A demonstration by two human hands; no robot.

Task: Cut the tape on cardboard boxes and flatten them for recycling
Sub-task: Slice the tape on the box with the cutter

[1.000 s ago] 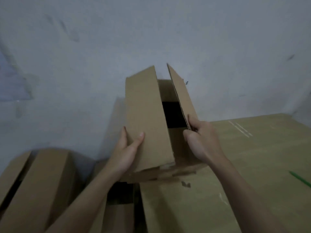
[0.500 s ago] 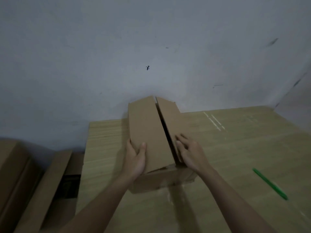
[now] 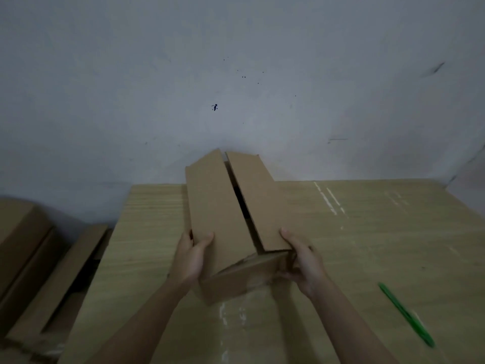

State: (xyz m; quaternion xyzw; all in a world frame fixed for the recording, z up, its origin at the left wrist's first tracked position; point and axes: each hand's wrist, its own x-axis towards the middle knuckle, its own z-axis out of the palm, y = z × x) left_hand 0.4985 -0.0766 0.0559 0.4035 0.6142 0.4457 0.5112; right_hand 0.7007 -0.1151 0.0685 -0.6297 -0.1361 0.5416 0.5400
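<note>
The table (image 3: 367, 245) fills the lower frame from 4 to 8 o'clock, its far edge against the wall (image 3: 236, 61). At its centre sits the cardboard box (image 3: 223, 219), long axis running toward 12 o'clock, its two top flaps lying nearly closed with a dark gap between them. More cardboard boxes (image 3: 39, 271) lie off the table at 8 o'clock. The left hand (image 3: 193, 254) grips the near end of the left flap, thumb on top; the right hand (image 3: 301, 261) holds the near right corner, fingers curled around it. A green pen-like cutter (image 3: 405, 313) lies at 4 o'clock, untouched. The step looks like positioning; next, the remaining tape likely needs cutting or the sides pressing flat.
</note>
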